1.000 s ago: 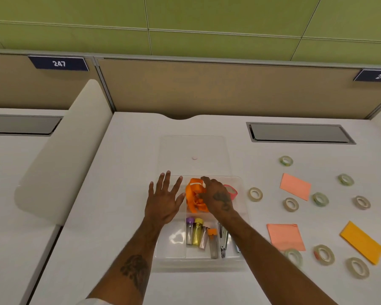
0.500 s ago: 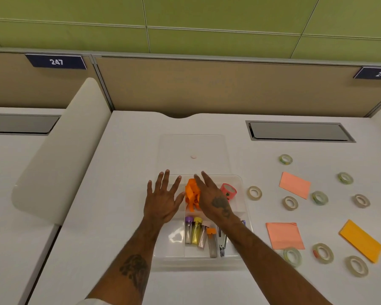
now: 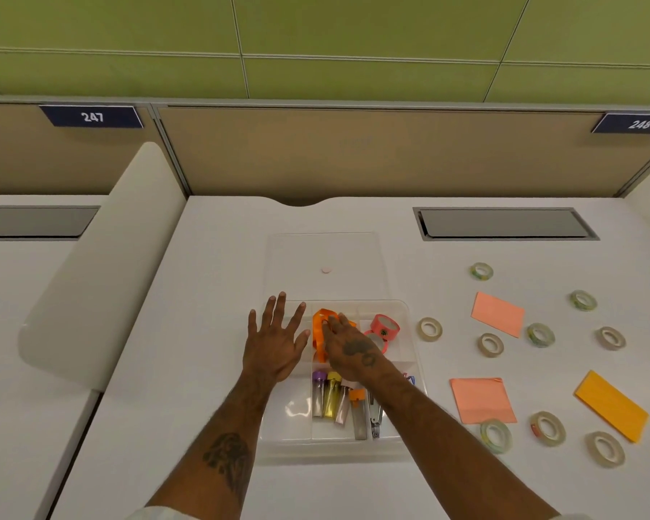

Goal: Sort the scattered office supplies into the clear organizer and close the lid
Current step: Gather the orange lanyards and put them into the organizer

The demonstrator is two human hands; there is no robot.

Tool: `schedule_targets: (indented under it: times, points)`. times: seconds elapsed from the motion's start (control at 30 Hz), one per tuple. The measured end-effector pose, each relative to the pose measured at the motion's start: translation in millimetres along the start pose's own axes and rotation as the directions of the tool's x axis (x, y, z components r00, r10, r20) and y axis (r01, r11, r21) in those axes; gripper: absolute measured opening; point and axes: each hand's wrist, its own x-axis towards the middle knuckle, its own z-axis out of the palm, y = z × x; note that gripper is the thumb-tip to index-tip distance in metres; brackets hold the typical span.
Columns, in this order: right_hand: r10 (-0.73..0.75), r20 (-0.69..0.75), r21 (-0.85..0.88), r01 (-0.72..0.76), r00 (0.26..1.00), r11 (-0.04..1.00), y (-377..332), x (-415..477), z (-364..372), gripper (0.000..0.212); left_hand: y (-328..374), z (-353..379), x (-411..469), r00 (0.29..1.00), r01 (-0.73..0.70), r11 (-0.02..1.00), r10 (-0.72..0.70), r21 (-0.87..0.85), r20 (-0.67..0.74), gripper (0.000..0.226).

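Observation:
The clear organizer (image 3: 413, 354) lies on the white desk, its open lid (image 3: 323, 253) flat behind it. My left hand (image 3: 274, 343) rests spread on the organizer's left side, holding nothing. My right hand (image 3: 353, 350) lies flat, fingers on an orange ribbon (image 3: 320, 328) in the middle back compartment. A red tape roll (image 3: 385, 326) sits in the back right compartment. Small capped tubes (image 3: 331, 397) and a metal clip tool (image 3: 375, 418) fill the front compartments. Several tape rolls, such as one (image 3: 429, 329) by the organizer, and sticky note pads (image 3: 481, 399) are scattered to the right.
An orange-yellow pad (image 3: 612, 405) lies far right. A grey cable hatch (image 3: 503, 223) is set into the desk at the back right. A white curved divider (image 3: 102, 257) stands on the left. A tan partition wall closes the back.
My right hand opened from a curled grasp on the orange ribbon and now lies flat over it. My left hand stayed put.

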Motion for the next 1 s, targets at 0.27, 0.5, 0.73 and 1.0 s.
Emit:
schedule_targets:
  times: [0.27,0.5,0.73,1.0]
  points:
    - [0.079,-0.317,0.041,-0.069,0.945,0.997,13,-16,-18,0.063,3,-16,-2,0.999,0.016,0.999,-0.018,-0.031,-0.045,0.091]
    - [0.177,-0.349,0.013,-0.184,0.920,0.983,35,-43,-28,0.089,14,-36,-4,0.992,-0.020,0.999,0.015,-0.040,-0.122,0.086]
    - [0.247,-0.361,0.043,-0.248,0.899,0.968,59,-74,-22,0.090,38,-39,-3,0.992,-0.054,0.999,0.054,0.006,-0.114,0.084]
    - [0.326,-0.373,0.111,-0.307,0.869,0.945,105,-121,-13,0.085,102,-44,-1,0.986,-0.125,0.992,0.124,0.004,-0.108,0.084]
